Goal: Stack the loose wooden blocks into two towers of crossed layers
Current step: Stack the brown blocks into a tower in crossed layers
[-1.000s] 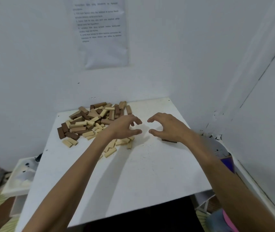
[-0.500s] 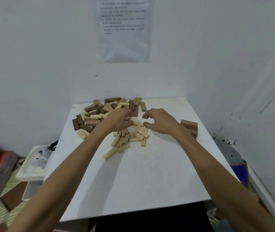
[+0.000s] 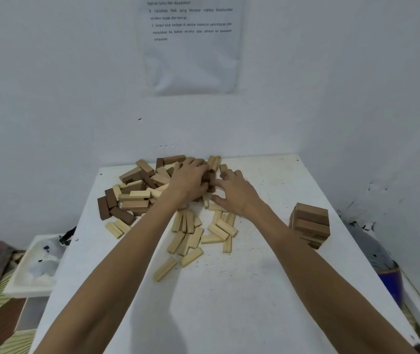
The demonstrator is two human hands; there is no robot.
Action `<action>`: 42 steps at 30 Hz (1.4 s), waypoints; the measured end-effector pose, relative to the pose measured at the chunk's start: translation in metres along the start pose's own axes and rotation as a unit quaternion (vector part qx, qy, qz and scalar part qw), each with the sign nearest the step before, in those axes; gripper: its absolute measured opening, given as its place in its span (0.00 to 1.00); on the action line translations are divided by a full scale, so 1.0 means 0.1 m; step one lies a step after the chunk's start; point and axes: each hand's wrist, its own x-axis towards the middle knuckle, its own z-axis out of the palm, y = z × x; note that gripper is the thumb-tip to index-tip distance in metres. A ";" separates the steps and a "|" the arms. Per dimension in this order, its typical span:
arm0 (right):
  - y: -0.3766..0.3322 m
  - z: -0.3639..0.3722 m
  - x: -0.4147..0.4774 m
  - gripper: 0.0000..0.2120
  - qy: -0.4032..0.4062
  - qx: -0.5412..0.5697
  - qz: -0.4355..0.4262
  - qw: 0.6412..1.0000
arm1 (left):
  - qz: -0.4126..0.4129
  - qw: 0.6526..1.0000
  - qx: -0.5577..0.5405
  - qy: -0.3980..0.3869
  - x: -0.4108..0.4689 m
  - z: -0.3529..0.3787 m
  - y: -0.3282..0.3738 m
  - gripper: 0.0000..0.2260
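A heap of loose wooden blocks [image 3: 137, 198], dark brown and pale, lies at the far left of the white table [image 3: 229, 290]. More pale blocks [image 3: 191, 238] are scattered in the middle. A short tower of dark brown blocks [image 3: 309, 222] stands near the right edge. My left hand [image 3: 191, 181] reaches into the far side of the heap, its fingers curled around a few dark brown blocks [image 3: 210, 178]. My right hand [image 3: 238, 194] is right beside it, fingers spread and bent over the same spot, thumb low near the pale blocks. What lies under the palms is hidden.
The table sits in a corner, with walls behind and to the right. A printed sheet [image 3: 191, 44] hangs on the back wall. A white tray [image 3: 37, 264] sits below the table's left edge, a blue and grey object [image 3: 382, 267] below its right.
Both hands moved away from me into the far part of the heap, and the left one closed on dark blocks. The view shifted, bringing the dark tower on the right fully into sight.
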 end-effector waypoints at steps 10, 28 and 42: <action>0.17 0.17 0.13 0.22 0.084 0.070 0.086 0.990 | -0.003 0.996 -0.082 0.038 0.00 0.12 -0.10 0.17; -0.15 0.03 -0.68 0.31 0.184 0.187 0.162 0.951 | 0.033 0.991 -0.111 0.061 -0.59 -0.13 0.06 0.41; -0.46 0.09 -2.51 0.33 0.115 0.200 0.111 0.967 | 0.035 0.987 -0.157 0.022 -2.24 -0.01 0.68 0.37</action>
